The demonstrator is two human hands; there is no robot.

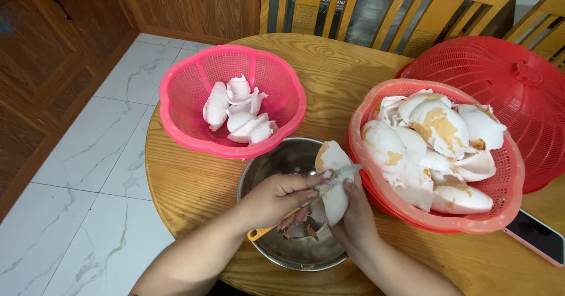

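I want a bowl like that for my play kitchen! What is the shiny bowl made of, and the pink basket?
The bowl looks like metal, probably stainless steel: it is silvery-grey with a glossy, reflecting wall. The pink basket looks like moulded plastic: one bright, even colour, a smooth scalloped rim and walls pierced with rows of small slots.

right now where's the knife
Head view, bottom centre: the knife is in the left hand, blade on the coconut piece over the steel bowl.

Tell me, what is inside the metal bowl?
Inside the metal bowl lie thin brownish peelings. The hands and the white coconut piece above it cover much of the bottom, so the rest cannot be seen.
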